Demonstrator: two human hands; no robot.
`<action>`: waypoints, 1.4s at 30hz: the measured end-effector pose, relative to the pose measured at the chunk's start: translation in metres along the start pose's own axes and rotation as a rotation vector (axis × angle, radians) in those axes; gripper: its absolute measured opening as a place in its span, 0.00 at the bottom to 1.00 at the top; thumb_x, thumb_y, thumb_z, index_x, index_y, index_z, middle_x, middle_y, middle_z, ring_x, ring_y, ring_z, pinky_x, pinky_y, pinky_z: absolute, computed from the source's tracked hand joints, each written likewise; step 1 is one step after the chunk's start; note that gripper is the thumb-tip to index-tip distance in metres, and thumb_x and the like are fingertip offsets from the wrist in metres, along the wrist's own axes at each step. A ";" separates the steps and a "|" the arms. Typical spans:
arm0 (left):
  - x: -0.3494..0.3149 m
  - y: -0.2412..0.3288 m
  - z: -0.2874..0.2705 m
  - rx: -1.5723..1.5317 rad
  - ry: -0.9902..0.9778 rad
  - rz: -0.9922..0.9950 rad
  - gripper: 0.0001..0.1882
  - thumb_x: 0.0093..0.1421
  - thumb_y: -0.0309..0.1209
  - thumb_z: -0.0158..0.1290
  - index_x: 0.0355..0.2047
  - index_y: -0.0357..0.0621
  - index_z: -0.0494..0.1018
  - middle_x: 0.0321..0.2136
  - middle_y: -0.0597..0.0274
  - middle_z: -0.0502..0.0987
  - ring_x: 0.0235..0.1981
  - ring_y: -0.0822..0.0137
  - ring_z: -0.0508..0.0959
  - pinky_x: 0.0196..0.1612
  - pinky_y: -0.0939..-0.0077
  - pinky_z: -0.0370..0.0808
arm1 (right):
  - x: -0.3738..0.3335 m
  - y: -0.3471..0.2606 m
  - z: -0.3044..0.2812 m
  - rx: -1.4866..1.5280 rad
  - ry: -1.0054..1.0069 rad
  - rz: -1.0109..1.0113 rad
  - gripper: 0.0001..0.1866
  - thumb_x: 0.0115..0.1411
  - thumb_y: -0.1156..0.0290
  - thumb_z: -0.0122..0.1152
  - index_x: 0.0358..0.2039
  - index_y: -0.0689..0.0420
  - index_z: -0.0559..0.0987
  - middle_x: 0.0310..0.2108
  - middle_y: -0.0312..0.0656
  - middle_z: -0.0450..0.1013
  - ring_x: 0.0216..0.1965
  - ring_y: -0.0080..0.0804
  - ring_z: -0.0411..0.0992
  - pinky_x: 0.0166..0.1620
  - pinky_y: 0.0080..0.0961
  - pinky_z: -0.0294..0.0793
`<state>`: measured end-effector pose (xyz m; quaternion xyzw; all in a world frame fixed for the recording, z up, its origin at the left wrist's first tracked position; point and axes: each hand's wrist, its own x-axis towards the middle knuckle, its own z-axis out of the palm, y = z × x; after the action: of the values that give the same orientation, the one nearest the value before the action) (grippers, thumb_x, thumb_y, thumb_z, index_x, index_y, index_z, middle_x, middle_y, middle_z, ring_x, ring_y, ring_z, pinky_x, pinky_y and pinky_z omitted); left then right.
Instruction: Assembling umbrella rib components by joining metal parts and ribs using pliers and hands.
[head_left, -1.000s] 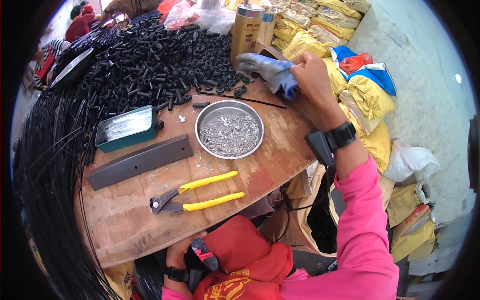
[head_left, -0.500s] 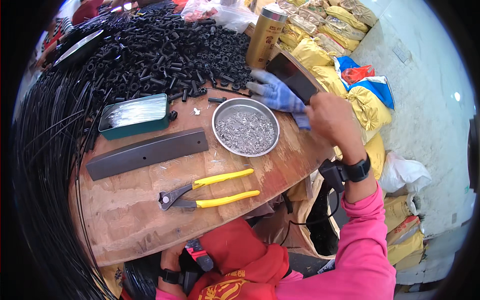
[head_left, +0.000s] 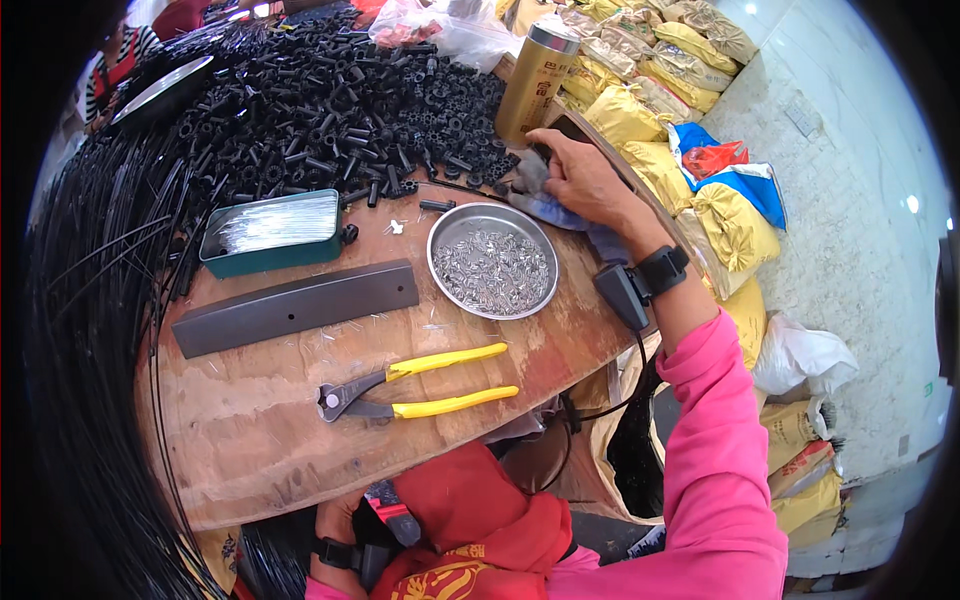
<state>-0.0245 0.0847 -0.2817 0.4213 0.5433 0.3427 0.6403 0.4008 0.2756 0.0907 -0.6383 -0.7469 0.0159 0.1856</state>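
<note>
My right hand (head_left: 585,180) reaches over the far right of the wooden table. Its index finger points toward a gold bottle (head_left: 535,85), and its other fingers are partly curled, with nothing visible in them. Under the hand lies a blue and grey work glove (head_left: 545,198). A dark flat panel (head_left: 572,130) is mostly covered by the hand. My left hand (head_left: 338,512) is low at the near table edge, beside a black and red object (head_left: 392,515); its fingers are hidden. A round metal dish (head_left: 492,262) of small metal pins sits left of the glove.
Yellow-handled pincers (head_left: 420,385) and a dark metal bar (head_left: 295,308) lie on the table (head_left: 250,430). Behind them are a green tray (head_left: 270,235) of thin rods and heaped black plastic parts (head_left: 330,110). Black strands (head_left: 100,330) hang left; sacks (head_left: 735,225) line the right.
My right hand has moved left and away from me, from beside the glove's cuff to above the glove and dark panel. The glove now shows more grey. My left hand has barely moved.
</note>
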 end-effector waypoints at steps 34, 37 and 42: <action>-0.005 -0.008 -0.010 -0.322 -0.083 -0.173 0.28 0.42 0.21 0.66 0.46 0.43 0.73 0.41 0.67 0.76 0.43 0.68 0.74 0.48 0.73 0.74 | 0.031 0.024 0.043 -0.289 0.033 0.092 0.18 0.54 0.58 0.58 0.34 0.62 0.76 0.31 0.56 0.72 0.39 0.52 0.70 0.42 0.40 0.71; 0.001 -0.009 -0.008 0.017 -0.015 -0.009 0.27 0.42 0.21 0.66 0.45 0.43 0.73 0.40 0.67 0.76 0.42 0.68 0.75 0.47 0.73 0.74 | 0.030 0.032 0.044 -0.248 0.064 -0.011 0.15 0.53 0.61 0.58 0.31 0.62 0.77 0.28 0.54 0.73 0.36 0.52 0.70 0.39 0.41 0.71; -0.002 -0.010 -0.008 -0.067 0.007 -0.007 0.23 0.42 0.22 0.65 0.41 0.43 0.75 0.38 0.67 0.77 0.38 0.69 0.75 0.43 0.73 0.74 | 0.029 0.024 0.042 -0.177 0.073 -0.010 0.13 0.49 0.64 0.60 0.31 0.61 0.79 0.26 0.54 0.73 0.31 0.53 0.72 0.37 0.41 0.72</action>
<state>-0.0333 0.0799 -0.2904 0.3962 0.5353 0.3599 0.6534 0.4079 0.3170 0.0523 -0.6486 -0.7413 -0.0741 0.1558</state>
